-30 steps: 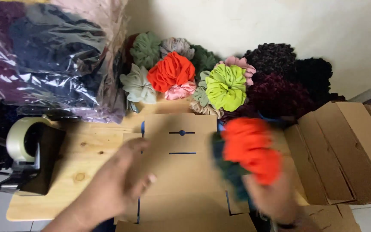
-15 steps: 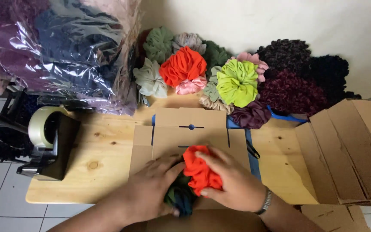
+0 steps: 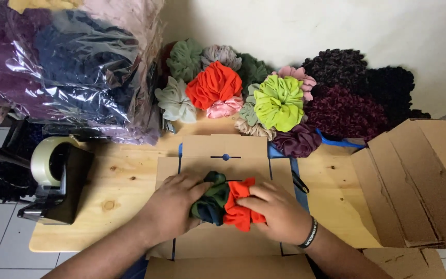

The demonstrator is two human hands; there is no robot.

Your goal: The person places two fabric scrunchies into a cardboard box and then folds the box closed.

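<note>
1. Pale wood makes up the bench (image 3: 120, 191), set against a plain whitish wall, with grey floor tiles showing at the left edge.
2. Nearest the camera, the left hand (image 3: 174, 206) and right hand (image 3: 280, 212) press together over a flat, unfolded cardboard box blank (image 3: 223, 155). Each grip is closed on cloth: the left holds a dark green scrunchie (image 3: 210, 199), the right a red-orange scrunchie (image 3: 238, 204).
3. Both scrunchies sit bunched side by side, touching, at the middle of the blank. By my reading, the pair is gathered and placed, but the box is not yet folded; its flaps lie flat.
4. Left of the hands stands a tape dispenser (image 3: 55, 178) with a roll on it, apart from both hands, so sealing looks still to come.
5. To the right lies a stack of flat cardboard blanks (image 3: 419, 186), which suggests more boxes remain.
6. Farther back, a heap of loose scrunchies (image 3: 280, 103) in green, orange, pink, lime and dark maroon rests against the wall.
7. Farthest left, a clear plastic bag (image 3: 63, 67) holds dark fabric pieces.
</note>
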